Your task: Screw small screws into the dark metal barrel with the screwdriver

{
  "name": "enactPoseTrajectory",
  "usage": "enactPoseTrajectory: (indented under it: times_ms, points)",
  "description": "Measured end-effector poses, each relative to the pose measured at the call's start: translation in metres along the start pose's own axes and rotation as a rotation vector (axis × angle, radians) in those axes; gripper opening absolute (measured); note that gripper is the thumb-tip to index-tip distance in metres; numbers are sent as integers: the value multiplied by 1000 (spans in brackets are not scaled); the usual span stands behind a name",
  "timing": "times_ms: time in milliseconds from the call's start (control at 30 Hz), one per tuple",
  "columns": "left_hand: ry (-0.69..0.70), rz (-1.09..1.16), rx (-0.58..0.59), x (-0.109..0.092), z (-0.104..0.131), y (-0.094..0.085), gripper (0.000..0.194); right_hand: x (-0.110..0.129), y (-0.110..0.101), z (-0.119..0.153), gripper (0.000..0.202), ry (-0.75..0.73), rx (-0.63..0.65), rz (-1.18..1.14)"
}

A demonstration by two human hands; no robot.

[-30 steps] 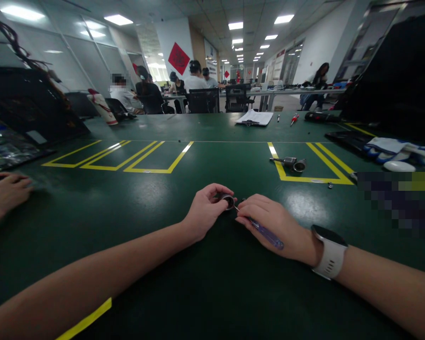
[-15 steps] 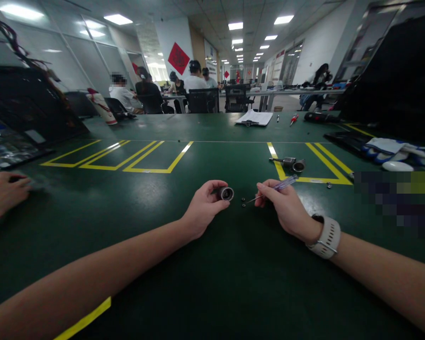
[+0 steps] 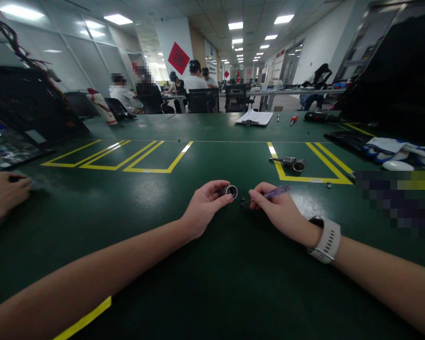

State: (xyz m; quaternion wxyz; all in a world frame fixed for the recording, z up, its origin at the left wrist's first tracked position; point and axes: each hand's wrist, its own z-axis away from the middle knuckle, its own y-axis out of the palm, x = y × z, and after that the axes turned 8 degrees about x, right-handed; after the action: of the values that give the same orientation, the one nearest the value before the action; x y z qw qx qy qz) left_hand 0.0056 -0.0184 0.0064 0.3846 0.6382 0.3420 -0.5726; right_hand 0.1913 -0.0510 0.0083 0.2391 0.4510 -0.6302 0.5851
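My left hand [image 3: 206, 208] grips a short, hollow metal cylinder [image 3: 231, 191], its round opening facing me and to the right. A screwdriver with a clear purple handle [image 3: 278, 191] is pinched in my right hand [image 3: 279, 208], its thin shaft pointing left. The shaft's tip is at a small dark ring [image 3: 242, 205] on the green table, and a second small ring [image 3: 242, 199] lies just behind it. Beyond my right hand, a metal part with a shaft and a round cup [image 3: 293, 164] rests within yellow tape lines.
Another person's hand [image 3: 9, 193] rests at the left edge. A small nut [image 3: 329, 185] lies right of the metal part. Farther back are a clipboard with papers [image 3: 255, 117], a red screwdriver [image 3: 293, 119] and white-blue gloves [image 3: 393, 150]. Dark panels flank the green table [image 3: 145, 283].
My right hand has shifted slightly left, and the screwdriver lies flatter. The metal cylinder in my left hand has moved a little right and turned slightly.
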Motion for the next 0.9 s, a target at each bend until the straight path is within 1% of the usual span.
enactPoseTrajectory:
  times_ms: [100, 300, 367, 500, 567, 700, 900]
  points:
    - [-4, 11, -18, -1, 0, 0, 33, 4, 2, 3, 24, -97, -14, 109]
    - [-1, -18, -32, 1, 0, -2, 36, 9, 0, 12, 20, -303, -119, 148]
    - [-19, -35, -43, 1, 1, -2, 37, 10, 0, 14, 16, -388, -93, 197]
    - [-27, -73, -50, -1, 2, 0, 38, 9, 4, 15, 10, -533, 43, 251]
    - [-19, -80, -51, -2, 3, 1, 36, 8, 5, 13, 10, -551, 58, 263]
    - [-20, -98, -44, -3, 3, 2, 34, 9, 5, 11, 10, -547, 45, 282]
    - [-8, -144, -20, -3, 4, 2, 28, 10, 4, 11, 11, -544, 60, 298]
